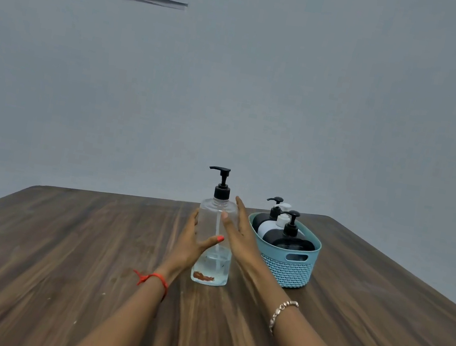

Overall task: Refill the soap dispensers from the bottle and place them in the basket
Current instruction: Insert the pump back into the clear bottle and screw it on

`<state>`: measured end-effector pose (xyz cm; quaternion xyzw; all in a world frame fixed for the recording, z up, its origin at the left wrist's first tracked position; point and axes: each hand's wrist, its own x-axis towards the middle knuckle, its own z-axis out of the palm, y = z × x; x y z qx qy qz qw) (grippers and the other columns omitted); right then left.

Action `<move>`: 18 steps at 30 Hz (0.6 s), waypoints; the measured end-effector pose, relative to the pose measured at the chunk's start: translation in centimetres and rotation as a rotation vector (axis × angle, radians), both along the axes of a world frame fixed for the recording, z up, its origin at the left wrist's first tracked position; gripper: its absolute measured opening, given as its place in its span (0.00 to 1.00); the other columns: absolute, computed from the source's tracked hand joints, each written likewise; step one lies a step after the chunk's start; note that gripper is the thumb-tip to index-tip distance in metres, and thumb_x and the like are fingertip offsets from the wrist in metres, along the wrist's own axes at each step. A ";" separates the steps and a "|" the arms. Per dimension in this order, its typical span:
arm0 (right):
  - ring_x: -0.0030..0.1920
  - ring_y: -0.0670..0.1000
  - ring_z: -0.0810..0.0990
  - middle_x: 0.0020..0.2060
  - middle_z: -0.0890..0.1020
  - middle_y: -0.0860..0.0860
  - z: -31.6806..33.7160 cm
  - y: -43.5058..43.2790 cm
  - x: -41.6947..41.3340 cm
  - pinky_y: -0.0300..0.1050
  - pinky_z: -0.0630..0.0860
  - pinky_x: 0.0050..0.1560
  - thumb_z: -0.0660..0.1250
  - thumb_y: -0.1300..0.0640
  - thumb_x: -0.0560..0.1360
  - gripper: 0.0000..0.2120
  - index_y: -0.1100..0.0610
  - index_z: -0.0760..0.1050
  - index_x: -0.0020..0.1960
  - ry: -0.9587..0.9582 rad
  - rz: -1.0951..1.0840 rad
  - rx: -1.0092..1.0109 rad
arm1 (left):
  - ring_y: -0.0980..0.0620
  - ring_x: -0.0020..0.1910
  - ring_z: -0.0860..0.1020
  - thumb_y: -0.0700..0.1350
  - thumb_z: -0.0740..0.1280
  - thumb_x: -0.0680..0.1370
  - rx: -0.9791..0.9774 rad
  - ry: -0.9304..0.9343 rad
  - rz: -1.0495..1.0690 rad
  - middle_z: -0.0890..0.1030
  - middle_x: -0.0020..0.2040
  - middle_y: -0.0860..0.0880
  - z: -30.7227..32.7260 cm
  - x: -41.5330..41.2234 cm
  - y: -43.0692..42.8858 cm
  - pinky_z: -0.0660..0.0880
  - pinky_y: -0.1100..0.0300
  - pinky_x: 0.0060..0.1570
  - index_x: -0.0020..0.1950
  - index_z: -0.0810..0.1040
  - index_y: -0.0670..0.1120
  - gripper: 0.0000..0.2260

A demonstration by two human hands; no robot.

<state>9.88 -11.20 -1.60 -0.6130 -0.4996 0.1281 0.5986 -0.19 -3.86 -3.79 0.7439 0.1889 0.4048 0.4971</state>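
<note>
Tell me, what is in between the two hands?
The head view shows the clear pump bottle standing on the table between the left hand and the right hand.

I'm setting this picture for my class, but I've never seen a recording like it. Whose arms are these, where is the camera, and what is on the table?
There is no machine here. A person wears one camera on the head, so you look forward and down along their own arms. The left hand wraps a clear plastic pump bottle, with its thumb across the front. The right hand is open at the bottle's other side, fingers straight. The bottle stands upright on the brown wooden table with a little clear liquid at its bottom. Beside it, a light blue plastic basket holds two black pump dispensers and a white pump dispenser.
</note>
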 end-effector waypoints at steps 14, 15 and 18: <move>0.75 0.50 0.54 0.76 0.52 0.46 -3.5 2.1 1.7 0.57 0.59 0.72 0.57 0.48 0.79 0.31 0.46 0.45 0.76 -0.184 -0.086 -0.057 | 0.50 0.51 0.82 0.37 0.65 0.76 -0.067 -0.073 0.021 0.83 0.51 0.47 0.0 -0.4 0.7 0.79 0.56 0.51 0.57 0.76 0.46 0.11; 0.75 0.52 0.55 0.76 0.54 0.47 -2.9 2.5 2.2 0.59 0.60 0.71 0.57 0.49 0.79 0.30 0.45 0.46 0.76 -0.198 -0.084 -0.072 | 0.48 0.51 0.82 0.37 0.65 0.76 -0.068 -0.068 0.024 0.83 0.51 0.44 0.7 -0.2 1.2 0.79 0.52 0.52 0.55 0.77 0.46 0.10; 0.70 0.54 0.66 0.72 0.64 0.51 1.0 3.6 3.7 0.54 0.71 0.65 0.57 0.52 0.80 0.29 0.47 0.47 0.76 -0.217 -0.046 -0.096 | 0.48 0.49 0.82 0.38 0.65 0.76 -0.040 -0.094 0.038 0.83 0.53 0.41 3.5 1.2 3.0 0.78 0.48 0.53 0.52 0.78 0.47 0.08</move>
